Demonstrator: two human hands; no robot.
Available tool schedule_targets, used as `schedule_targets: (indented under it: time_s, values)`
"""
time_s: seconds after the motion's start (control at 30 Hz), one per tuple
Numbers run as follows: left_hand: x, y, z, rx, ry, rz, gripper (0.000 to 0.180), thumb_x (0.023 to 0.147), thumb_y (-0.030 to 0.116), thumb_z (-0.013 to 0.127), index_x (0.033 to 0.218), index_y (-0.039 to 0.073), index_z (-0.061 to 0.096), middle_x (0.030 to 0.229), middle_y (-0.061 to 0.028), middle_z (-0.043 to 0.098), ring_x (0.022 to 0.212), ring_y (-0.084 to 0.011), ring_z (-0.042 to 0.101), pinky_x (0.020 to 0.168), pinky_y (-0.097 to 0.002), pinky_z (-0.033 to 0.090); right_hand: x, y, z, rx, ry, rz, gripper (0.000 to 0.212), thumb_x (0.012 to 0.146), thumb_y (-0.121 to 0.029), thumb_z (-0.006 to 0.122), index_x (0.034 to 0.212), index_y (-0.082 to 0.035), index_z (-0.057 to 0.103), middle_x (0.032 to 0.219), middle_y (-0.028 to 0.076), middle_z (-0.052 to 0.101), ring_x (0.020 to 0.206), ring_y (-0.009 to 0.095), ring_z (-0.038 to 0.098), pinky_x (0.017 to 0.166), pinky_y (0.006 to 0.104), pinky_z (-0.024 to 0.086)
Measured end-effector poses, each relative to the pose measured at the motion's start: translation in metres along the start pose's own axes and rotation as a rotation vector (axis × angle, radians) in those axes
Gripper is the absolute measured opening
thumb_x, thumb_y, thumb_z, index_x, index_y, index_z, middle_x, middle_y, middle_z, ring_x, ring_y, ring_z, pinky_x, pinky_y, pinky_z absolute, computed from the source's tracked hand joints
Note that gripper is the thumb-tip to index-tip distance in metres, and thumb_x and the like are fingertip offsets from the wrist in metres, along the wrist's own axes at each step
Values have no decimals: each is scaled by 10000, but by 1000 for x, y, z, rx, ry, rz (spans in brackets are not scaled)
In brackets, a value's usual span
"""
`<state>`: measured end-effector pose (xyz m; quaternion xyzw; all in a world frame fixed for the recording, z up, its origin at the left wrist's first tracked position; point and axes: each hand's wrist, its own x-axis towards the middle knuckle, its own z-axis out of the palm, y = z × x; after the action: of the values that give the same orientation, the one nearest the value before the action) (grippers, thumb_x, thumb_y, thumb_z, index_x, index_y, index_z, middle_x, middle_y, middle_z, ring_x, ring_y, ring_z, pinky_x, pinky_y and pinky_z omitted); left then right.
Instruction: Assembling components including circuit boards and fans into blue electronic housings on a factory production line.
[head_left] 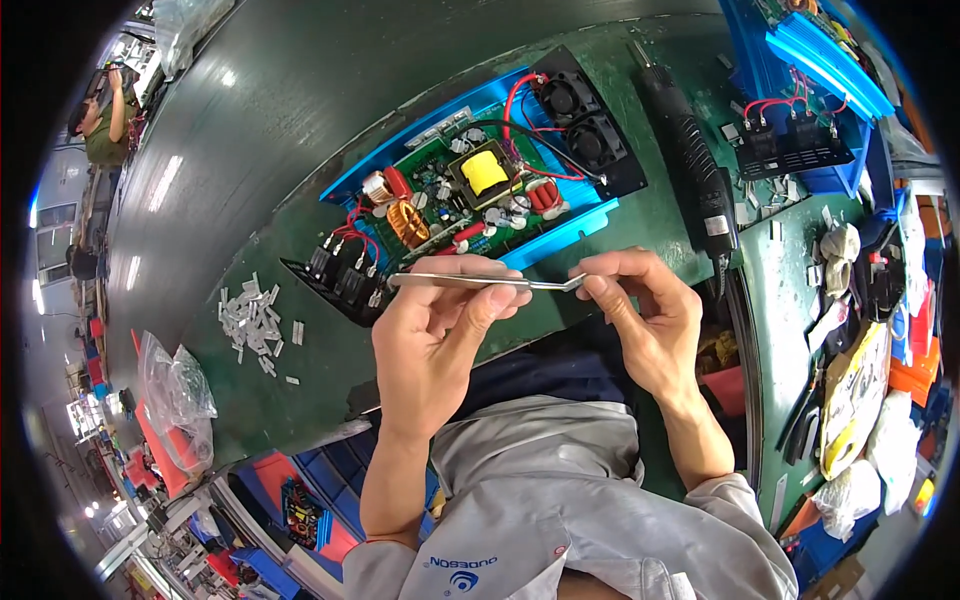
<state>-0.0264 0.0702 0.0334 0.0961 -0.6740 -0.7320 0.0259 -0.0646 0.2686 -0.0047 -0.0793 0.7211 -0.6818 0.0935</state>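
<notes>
My left hand [428, 350] is closed around a pair of metal tweezers [470, 281], held level with the bent tip toward the right. At that tip, my right hand [655, 325] pinches thumb and forefinger together; what is between them is too small to make out. Just beyond both hands lies an open blue metal housing [575, 228] with a green circuit board [425, 165], a yellow-topped transformer [485, 174] and copper coils. A black panel with two fans [625, 165] is wired at its far right end, and a black socket panel [335, 290] at its near left end.
Small pale strips [250, 320] lie piled on the green table at left. A black corded hand tool [690, 140] lies right of the housing. Another blue housing [830, 65] stands at the far right. A clear plastic bag [175, 390] hangs at the left edge.
</notes>
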Motion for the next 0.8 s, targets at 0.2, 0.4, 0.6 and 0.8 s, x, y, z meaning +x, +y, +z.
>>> schedule_targets:
  time_s: [0.2, 0.4, 0.6, 0.8]
  values:
    - [0, -5, 6, 69, 23, 5, 204, 975, 76, 667, 1098, -78, 614, 998, -175, 715, 856, -215, 735, 764, -309, 619, -1, 1, 4, 57, 5, 0, 148, 968, -80, 681, 1094, -3, 671, 1032, 89, 722, 844, 113, 680, 633, 210, 477]
    - [5, 4, 2, 116, 49, 47, 240, 960, 89, 699, 1111, -77, 614, 1040, -159, 720, 872, -202, 738, 737, -279, 597, 0, -3, 2, 122, 85, -3, 159, 975, -96, 677, 1098, 5, 666, 1030, 93, 719, 831, 116, 676, 652, 211, 480]
    - [5, 1, 8, 122, 50, 47, 231, 958, 95, 703, 1096, -68, 614, 1031, -147, 717, 840, -193, 736, 717, -266, 589, 2, -3, 2, 179, 52, 9, 164, 966, -51, 678, 1106, 31, 658, 1022, 105, 706, 839, 130, 673, 770, 250, 534]
    - [9, -3, 12, 220, 66, 116, 201, 973, 98, 680, 1083, -56, 614, 969, -138, 719, 763, -169, 714, 668, -259, 570, 5, 2, -5, -23, 134, -99, 148, 958, -24, 670, 1099, 20, 664, 1031, 81, 681, 915, 128, 638, 815, 261, 508]
